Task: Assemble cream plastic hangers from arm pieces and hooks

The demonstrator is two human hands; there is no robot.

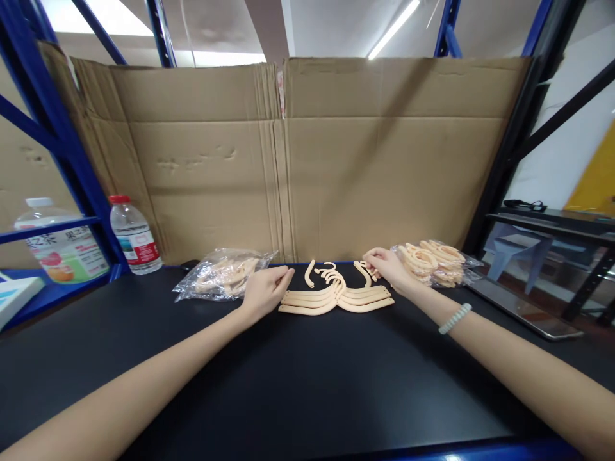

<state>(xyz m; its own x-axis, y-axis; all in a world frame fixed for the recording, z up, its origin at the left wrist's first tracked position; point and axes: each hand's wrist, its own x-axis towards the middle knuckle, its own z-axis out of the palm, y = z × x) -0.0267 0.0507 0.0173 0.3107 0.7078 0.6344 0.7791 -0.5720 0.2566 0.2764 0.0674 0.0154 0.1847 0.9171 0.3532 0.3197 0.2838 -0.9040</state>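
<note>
Cardboard (384, 173) behind, red-capped bottle (135, 234) at left.
Clear bags (189, 289) hold beige pieces (419, 261); left hand (266, 291) and right hand (387, 267) curl near hangers (310, 311), grips unclear.

I'm in what looks like a workshop: my black worktop (288, 390) stands within blue metal racking (72, 150), and tall sheets of creased cardboard (394, 160) wall off its far side. Clear bags of hanger pieces (432, 262) lie on it, a strip light (394, 29) shines overhead, and a blue-grey stool (521, 246) stands off to my right.
</note>
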